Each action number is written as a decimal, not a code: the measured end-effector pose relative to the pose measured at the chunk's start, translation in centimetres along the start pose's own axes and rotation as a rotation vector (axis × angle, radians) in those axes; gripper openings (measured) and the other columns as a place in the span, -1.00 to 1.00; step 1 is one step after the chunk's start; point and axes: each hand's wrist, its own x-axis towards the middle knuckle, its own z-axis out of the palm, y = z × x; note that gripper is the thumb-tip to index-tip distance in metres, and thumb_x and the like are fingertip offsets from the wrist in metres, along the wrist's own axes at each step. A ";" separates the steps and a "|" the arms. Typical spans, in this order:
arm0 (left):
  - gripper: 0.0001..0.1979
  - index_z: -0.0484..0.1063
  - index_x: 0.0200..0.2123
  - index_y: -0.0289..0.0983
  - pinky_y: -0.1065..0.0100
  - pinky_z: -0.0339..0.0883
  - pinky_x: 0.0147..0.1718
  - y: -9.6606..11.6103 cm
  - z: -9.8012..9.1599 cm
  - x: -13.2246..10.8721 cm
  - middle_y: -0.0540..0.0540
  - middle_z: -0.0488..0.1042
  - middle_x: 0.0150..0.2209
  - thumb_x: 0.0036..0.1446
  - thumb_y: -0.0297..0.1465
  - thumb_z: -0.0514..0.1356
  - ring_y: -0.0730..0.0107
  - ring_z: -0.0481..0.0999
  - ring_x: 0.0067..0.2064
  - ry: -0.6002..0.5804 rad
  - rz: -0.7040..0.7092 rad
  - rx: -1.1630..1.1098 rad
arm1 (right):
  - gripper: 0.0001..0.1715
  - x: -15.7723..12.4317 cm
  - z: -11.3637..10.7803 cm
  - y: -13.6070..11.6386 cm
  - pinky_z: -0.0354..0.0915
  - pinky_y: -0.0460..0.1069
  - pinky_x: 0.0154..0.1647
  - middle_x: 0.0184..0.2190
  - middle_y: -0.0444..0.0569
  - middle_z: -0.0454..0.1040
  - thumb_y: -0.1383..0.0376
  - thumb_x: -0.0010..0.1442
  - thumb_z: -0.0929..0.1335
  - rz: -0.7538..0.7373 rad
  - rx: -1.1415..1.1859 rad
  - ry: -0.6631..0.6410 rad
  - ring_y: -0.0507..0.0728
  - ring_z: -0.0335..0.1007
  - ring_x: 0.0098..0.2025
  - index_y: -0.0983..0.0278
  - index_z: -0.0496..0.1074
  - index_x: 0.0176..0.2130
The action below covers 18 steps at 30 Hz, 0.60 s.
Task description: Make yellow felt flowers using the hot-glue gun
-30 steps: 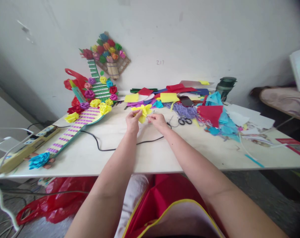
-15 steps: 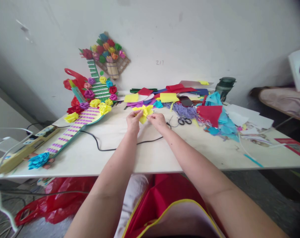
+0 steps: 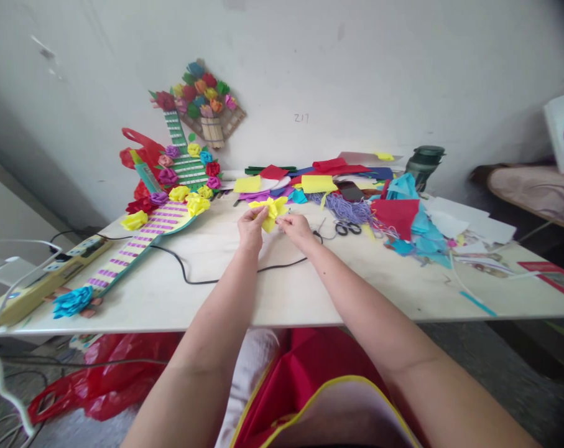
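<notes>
A yellow paper flower [image 3: 273, 210] with spread petals is held up over the middle of the table. My left hand [image 3: 252, 228] pinches its left side between thumb and fingers. Close to its right edge, my right hand [image 3: 296, 228] has its fingers pressed together; what lies between them is too small to make out. Left of my hands lies a cream and green guitar-shaped craft [image 3: 139, 239] with purple strips and yellow flowers [image 3: 198, 204]. Black-handled scissors [image 3: 348, 228] rest to the right of my right hand.
Behind my hands lie stacked coloured papers [image 3: 318, 183], purple strings [image 3: 344, 208] and a phone [image 3: 350, 190]. A dark bottle [image 3: 424, 165] stands at the back right. A black cable [image 3: 202, 282] crosses the table under my arms. A power strip [image 3: 71, 270] sits at left.
</notes>
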 end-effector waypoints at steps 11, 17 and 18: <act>-0.62 0.58 -0.43 -0.31 0.33 0.34 -0.31 0.2 0.1 0.0 -0.04 0.54 -0.47 -0.34 -0.25 0.54 0.39 0.50 -0.39 -0.059 -0.029 -0.012 | -0.81 0.0 0.2 0.1 0.30 -0.06 -0.39 -0.61 -0.14 0.46 0.30 0.05 0.37 0.119 0.190 0.044 0.02 0.32 -0.54 0.29 0.55 -0.52; -0.61 0.58 -0.44 -0.29 0.31 0.34 -0.27 0.0 0.1 0.1 -0.03 0.53 -0.47 -0.37 -0.26 0.55 0.38 0.51 -0.38 -0.061 -0.036 -0.020 | -0.76 0.1 0.3 -0.2 0.31 -0.06 -0.33 -0.65 -0.14 0.45 0.31 0.02 0.39 0.133 0.200 0.097 0.06 0.41 -0.47 0.26 0.48 -0.64; -0.61 0.58 -0.44 -0.29 0.31 0.34 -0.27 0.0 0.1 0.1 -0.03 0.53 -0.47 -0.38 -0.26 0.55 0.39 0.51 -0.39 -0.059 -0.036 -0.019 | -0.74 0.1 0.4 -0.2 0.30 -0.06 -0.35 -0.67 -0.15 0.44 0.30 0.01 0.40 0.134 0.187 0.101 0.06 0.40 -0.49 0.25 0.46 -0.66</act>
